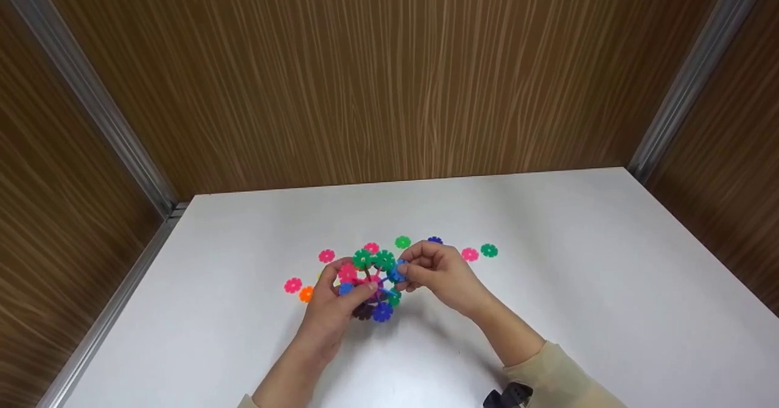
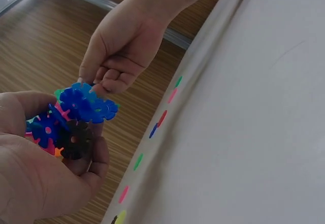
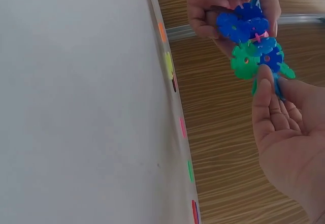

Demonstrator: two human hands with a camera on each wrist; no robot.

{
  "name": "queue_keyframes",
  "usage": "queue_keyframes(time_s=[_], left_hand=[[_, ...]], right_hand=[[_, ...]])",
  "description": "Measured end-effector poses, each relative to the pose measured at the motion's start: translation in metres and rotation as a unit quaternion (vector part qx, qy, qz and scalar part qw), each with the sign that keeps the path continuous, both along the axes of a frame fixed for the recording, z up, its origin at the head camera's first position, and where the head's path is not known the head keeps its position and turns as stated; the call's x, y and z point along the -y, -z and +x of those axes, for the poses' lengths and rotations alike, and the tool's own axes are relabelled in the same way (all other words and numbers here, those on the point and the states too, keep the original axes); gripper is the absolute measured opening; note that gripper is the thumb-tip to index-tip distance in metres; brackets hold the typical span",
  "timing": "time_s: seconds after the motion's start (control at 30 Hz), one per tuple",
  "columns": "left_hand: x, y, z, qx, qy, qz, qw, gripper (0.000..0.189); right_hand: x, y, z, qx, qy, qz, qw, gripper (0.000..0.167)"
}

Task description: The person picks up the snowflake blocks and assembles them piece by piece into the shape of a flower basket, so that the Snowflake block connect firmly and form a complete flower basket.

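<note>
A cluster of interlocking plastic snowflake discs (image 1: 384,260) in green, pink, blue and brown is held up over the table. My left hand (image 1: 327,313) grips it from the left, its thumb across the near side and the fingers behind. On the cluster's right side, my right hand (image 1: 449,281) pinches a blue snowflake disc (image 1: 398,271) between thumb and fingertips. Seen from the left wrist, blue discs (image 2: 84,104) and a dark brown disc (image 2: 75,139) face outward. The right wrist view shows a green disc (image 3: 245,60) close by the right fingertips.
Loose snowflake discs lie on the white table (image 1: 578,262) behind the hands, among them a pink one (image 1: 293,285), an orange one (image 1: 307,294) and a green one (image 1: 489,250). Wood-grain panels (image 1: 389,79) stand around the table. A black object (image 1: 510,395) is by the right sleeve.
</note>
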State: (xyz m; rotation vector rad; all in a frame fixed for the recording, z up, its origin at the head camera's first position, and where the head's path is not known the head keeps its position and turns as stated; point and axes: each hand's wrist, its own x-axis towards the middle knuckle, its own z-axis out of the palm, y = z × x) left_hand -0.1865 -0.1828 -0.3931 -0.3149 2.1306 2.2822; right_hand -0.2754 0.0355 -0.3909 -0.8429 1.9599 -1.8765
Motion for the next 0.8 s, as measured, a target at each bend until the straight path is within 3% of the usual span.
queue_keyframes(time_s=[0.27, 0.5, 0.63, 0.8], left_hand=[[-0.003, 0.003, 0.000, -0.016, -0.028, 0.013, 0.9994, 0.072], [-0.005, 0.003, 0.000, -0.023, -0.048, 0.022, 0.9983, 0.066], [-0.007, 0.004, 0.000, -0.029, -0.041, 0.027, 0.9984, 0.064], [-0.003, 0.002, 0.000, -0.044, 0.014, 0.103, 0.9936, 0.060]], right_hand=[[0.001, -0.005, 0.001, 0.001, 0.012, -0.003, 0.9999, 0.019], [0.005, -0.012, 0.009, -0.047, 0.045, 0.012, 0.9979, 0.015], [0.009, -0.012, 0.011, -0.065, 0.061, 0.022, 0.9958, 0.012], [0.007, -0.011, 0.009, -0.060, 0.068, 0.009, 0.9958, 0.011]])
